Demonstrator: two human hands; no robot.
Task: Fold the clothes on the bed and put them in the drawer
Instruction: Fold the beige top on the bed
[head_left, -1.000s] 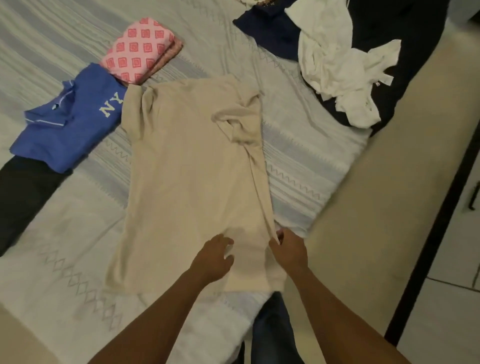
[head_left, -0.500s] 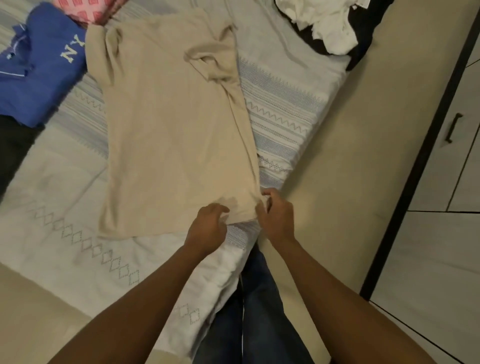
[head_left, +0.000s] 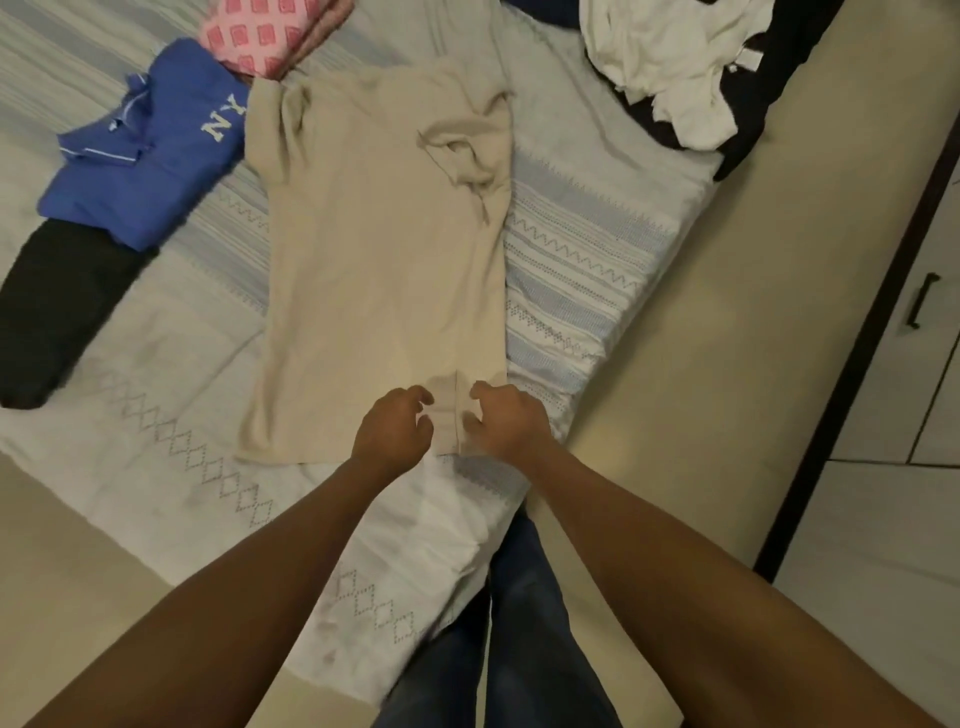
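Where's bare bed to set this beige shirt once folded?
Two patches: striped bedspread right of the beige shirt, out to the edge; the near-left stretch below the black garment. Crowded: far left, blue shirt and pink cloth; far right, the clothes heap.

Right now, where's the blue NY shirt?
In the head view, the blue NY shirt lies folded on the bed, upper left, between the pink patterned cloth and the black garment, just left of the beige shirt.
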